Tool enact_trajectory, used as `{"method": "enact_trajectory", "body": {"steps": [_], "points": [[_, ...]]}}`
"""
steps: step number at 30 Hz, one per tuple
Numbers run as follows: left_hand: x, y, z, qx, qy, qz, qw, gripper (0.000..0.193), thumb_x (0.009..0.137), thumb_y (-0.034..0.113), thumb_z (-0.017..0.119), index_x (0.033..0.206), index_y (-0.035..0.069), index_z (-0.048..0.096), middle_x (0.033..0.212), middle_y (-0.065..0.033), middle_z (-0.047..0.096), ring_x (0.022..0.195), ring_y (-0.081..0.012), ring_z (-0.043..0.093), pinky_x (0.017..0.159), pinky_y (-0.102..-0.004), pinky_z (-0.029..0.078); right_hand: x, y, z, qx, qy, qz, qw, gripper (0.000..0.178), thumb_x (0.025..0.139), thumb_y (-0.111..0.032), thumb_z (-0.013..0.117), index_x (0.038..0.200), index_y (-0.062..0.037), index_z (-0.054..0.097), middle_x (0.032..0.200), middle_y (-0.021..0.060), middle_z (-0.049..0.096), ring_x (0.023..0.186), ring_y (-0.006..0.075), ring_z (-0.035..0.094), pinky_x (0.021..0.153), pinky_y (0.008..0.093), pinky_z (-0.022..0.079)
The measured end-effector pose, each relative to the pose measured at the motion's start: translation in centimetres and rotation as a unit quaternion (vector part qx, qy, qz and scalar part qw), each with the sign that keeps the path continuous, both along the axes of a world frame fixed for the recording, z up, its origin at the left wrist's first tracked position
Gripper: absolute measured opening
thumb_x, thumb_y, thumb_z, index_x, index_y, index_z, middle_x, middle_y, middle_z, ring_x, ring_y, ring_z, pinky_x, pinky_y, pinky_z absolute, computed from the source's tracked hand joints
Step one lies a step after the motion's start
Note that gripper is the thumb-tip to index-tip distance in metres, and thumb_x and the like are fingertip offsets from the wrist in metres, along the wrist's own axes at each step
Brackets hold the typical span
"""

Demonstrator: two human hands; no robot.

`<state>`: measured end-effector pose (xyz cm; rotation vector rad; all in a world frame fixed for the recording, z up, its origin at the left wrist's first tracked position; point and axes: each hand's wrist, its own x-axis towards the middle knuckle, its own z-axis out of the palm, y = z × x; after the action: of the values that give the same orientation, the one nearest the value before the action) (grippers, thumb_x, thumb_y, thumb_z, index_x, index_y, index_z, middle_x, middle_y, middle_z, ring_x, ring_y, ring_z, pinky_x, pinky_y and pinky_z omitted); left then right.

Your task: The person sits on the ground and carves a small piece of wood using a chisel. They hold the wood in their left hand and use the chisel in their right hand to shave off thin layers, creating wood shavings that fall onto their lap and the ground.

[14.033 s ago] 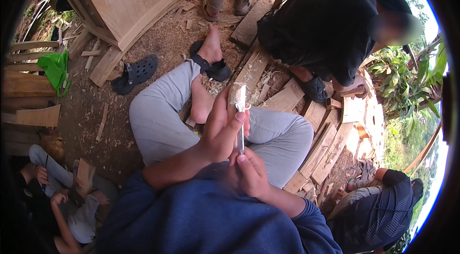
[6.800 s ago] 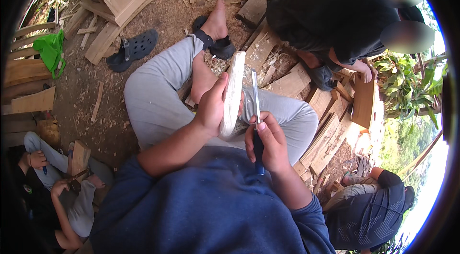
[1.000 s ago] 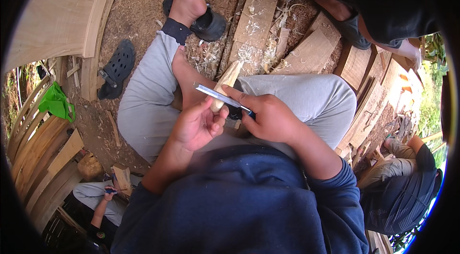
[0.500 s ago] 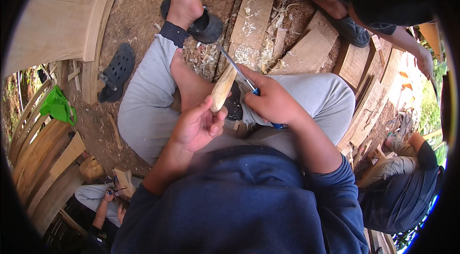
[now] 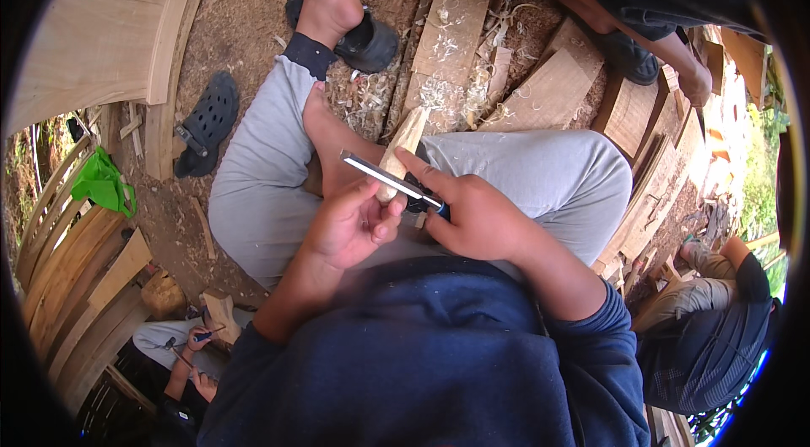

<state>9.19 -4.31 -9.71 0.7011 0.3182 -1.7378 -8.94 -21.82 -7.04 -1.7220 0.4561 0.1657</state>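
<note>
A pale, whittled piece of wood [image 5: 409,133] slants up and away over my lap, its far end tapered and its near end rounded. My left hand [image 5: 344,228] grips that near end between thumb and fingers. My right hand [image 5: 477,211] is closed on a chisel [image 5: 371,168] with a long, squared metal blade and a blue handle. The blade crosses over the wood close to my left thumb, pointing left. My right index finger reaches along toward the wood's side. Most of the handle is hidden in my right fist.
Planks [image 5: 451,25] strewn with curled shavings lie beyond my crossed legs. Dark clogs [image 5: 207,122] rest on the chip-covered ground. A green bag [image 5: 103,184] hangs at left by curved timbers. Other people sit or stand at upper right, lower right and lower left, the last holding tools.
The chisel blade has swung from pointing away along the wood to lying across it, leftward. My right hand has lowered slightly; my left hand keeps its hold.
</note>
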Motion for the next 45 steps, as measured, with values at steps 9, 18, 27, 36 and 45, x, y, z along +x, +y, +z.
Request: {"method": "enact_trajectory", "body": {"steps": [9,18,27,36,45], "points": [[-0.1,-0.4,0.1,0.024,0.005,0.013,1.0,0.045,0.114,0.041,0.053,0.143,0.006,0.056,0.094,-0.0038,0.068,0.068,-0.0103,0.06,0.058,-0.0238,0.046,-1.0,1.4,2.7,0.051,-0.017,0.046,0.998,0.094,0.085,-0.007,0.063,0.171,-0.0198,0.028,0.079,0.0268,0.069,0.071,0.048,0.069,0.072,0.0547,0.056],[-0.2,0.1,-0.3,0.006,-0.027,-0.005,1.0,0.044,0.115,0.042,0.049,0.143,0.007,0.051,0.097,-0.004,0.063,0.067,-0.0105,0.055,0.058,-0.0242,0.042,-0.8,0.4,1.4,0.073,0.02,-0.012,0.997,0.087,0.087,-0.003,0.06,0.17,-0.0119,0.034,0.087,0.0216,0.07,0.071,0.0303,0.069,0.076,0.0373,0.056],[0.0,-0.3,0.0,-0.011,-0.005,-0.006,1.0,0.036,0.115,0.041,0.049,0.127,0.007,0.057,0.099,-0.0062,0.064,0.067,-0.0116,0.055,0.06,-0.0238,0.041,-0.2,-0.2,-1.2,0.068,0.028,-0.053,0.996,0.084,0.088,-0.004,0.058,0.169,-0.0096,0.035,0.106,0.0228,0.074,0.09,0.029,0.074,0.09,0.0366,0.056],[0.0,-0.4,0.4,0.009,-0.019,-0.003,1.0,0.034,0.115,0.039,0.051,0.121,0.008,0.06,0.097,-0.0063,0.065,0.068,-0.0127,0.056,0.059,-0.0241,0.041,-0.5,0.1,-0.7,0.098,-0.021,-0.053,0.994,0.082,0.089,-0.007,0.061,0.167,-0.0107,0.037,0.083,0.0259,0.071,0.074,0.042,0.072,0.078,0.0464,0.057],[-0.7,0.8,-1.0,-0.012,-0.1,-0.039,0.994,0.033,0.111,0.037,0.057,0.13,0.009,0.059,0.099,-0.0085,0.065,0.07,-0.0146,0.058,0.061,-0.0259,0.044,-1.9,2.2,-0.3,0.064,-0.16,-0.062,0.983,0.065,0.092,-0.005,0.059,0.157,-0.0085,0.052,0.08,0.0203,0.072,0.071,0.0395,0.071,0.071,0.0464,0.056]]}}
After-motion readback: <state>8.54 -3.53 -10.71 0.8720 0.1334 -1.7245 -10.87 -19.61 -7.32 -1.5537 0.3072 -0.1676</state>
